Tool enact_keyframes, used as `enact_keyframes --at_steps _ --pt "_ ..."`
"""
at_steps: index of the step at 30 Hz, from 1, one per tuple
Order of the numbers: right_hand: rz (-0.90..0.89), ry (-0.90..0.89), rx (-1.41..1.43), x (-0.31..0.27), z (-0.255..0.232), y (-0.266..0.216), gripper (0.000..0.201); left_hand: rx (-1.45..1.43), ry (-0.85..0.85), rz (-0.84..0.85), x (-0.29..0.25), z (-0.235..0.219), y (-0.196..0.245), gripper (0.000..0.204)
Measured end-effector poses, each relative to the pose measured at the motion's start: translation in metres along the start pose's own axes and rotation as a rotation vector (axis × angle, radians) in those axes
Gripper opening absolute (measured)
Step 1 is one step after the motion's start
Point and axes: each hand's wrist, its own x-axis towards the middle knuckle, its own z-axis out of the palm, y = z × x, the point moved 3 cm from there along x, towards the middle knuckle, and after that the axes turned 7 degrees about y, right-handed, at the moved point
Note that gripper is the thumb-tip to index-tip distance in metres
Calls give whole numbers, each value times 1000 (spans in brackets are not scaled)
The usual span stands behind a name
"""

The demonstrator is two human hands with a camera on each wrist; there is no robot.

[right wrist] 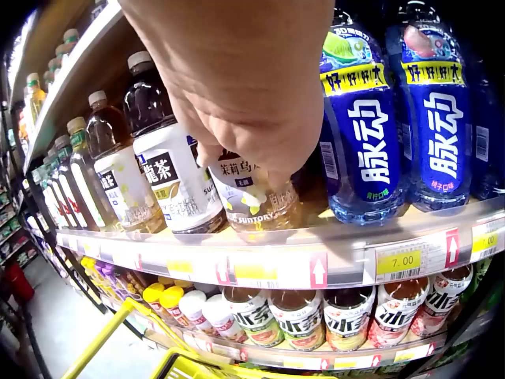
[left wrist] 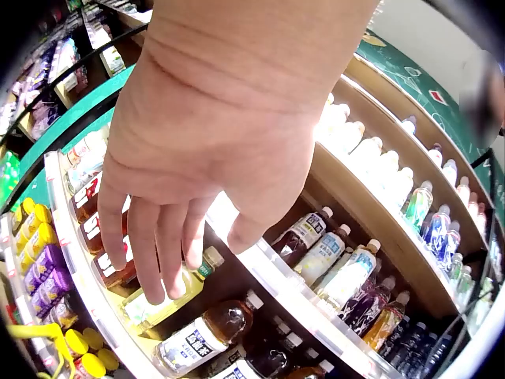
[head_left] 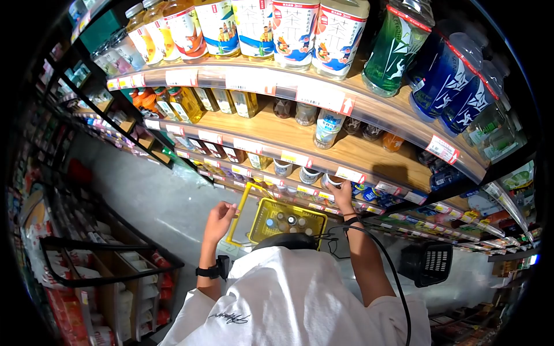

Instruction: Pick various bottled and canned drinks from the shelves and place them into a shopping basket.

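Observation:
My right hand (head_left: 341,195) reaches to a lower shelf. In the right wrist view that hand (right wrist: 245,103) is over a tea bottle (right wrist: 254,207) with a pale label, its fingers curled round the upper part; the cap is hidden. The bottle stands upright at the shelf front, between a dark tea bottle (right wrist: 175,178) and a blue bottle (right wrist: 363,150). My left hand (head_left: 220,222) is in the air beside a yellow basket (head_left: 261,237). Its fingers (left wrist: 162,237) hang relaxed with nothing in them, seen against shelved bottles.
Several containers stand inside the yellow basket, whose raised handle (head_left: 238,214) is on its left. Large bottles line the upper shelf (head_left: 254,76). A black basket (head_left: 428,264) stands on the floor at right. Bins with packets (head_left: 124,288) are at lower left; grey floor (head_left: 144,184) lies between.

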Motion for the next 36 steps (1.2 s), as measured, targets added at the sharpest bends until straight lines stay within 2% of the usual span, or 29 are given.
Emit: enact_keyframes --at_steps 2,3,5,7,8,9,11,12,14,15,16,17,18,19,20,21,22,24,25,27,28,29,30,31,33,35,36 --pt "42 -75 25 10 -1 35 39 18 -8 -11 -1 3 -6 25" --pt "20 -103 83 11 0 33 33 13 -7 -21 -4 4 -8 25" --pt "5 -145 44 7 -1 13 35 62 -33 -59 -6 8 -10 26" --pt "99 -125 53 -1 -4 10 44 71 -48 -59 -3 8 -31 26" --pt "-9 -92 60 -6 -3 14 59 84 -68 -57 -8 8 -45 26" --pt "-16 -140 131 -16 0 2 76 77 -62 -99 -15 6 -51 26" --pt "126 -116 215 -43 -3 9 85 232 -90 -88 -22 9 -50 30" --pt "122 -20 -12 -61 -8 29 88 218 -81 -128 -26 9 -59 30" --pt "200 -59 -104 -101 -21 36 78 418 -146 -197 -34 9 -77 35" --pt "230 -82 -138 -122 -33 52 73 429 -161 -240 -40 11 -77 39" --pt "248 -186 -447 -141 -36 20 58 457 -189 -265 -47 11 -97 39" --pt "321 -179 -211 -171 -54 80 45 484 -216 -286 -53 11 -118 40" --pt "310 -302 -371 -188 -61 54 36 466 -206 -325 -55 10 -129 40" --pt "362 -347 -308 -208 -73 74 30 550 -271 -390 -60 11 -138 41" --pt "458 -404 -322 -226 -83 78 30 633 -340 -456 -67 13 -148 43" --pt "550 -454 -335 -238 -85 84 30 613 -331 -490 -70 13 -159 43" --pt "565 -483 -354 -245 -87 90 30 682 -360 -486 -73 14 -171 43" --pt "787 -662 -369 -263 -87 106 29 767 -392 -485 -79 19 -188 42" --pt "808 -668 -382 -267 -83 110 29 757 -404 -506 -80 20 -199 42" --pt "678 -875 -469 -266 -67 122 27 751 -372 -453 -81 25 -220 41" --pt "625 -945 -504 -266 -59 133 28 738 -383 -480 -86 27 -234 41" --pt "648 -954 -515 -264 -52 145 28 758 -369 -425 -86 29 -244 40" --pt "553 -1031 -550 -256 -33 156 27 783 -350 -360 -79 30 -255 39" --pt "460 -1110 -586 -248 -17 163 27 774 -358 -376 -78 30 -262 39" --pt "593 -1041 -646 -231 32 160 31 782 -370 -398 -72 32 -272 37" --pt "355 -991 -647 -218 70 180 36 733 -329 -426 -72 32 -293 36" --pt "370 -992 -655 -209 90 185 40 685 -288 -449 -75 31 -303 36"
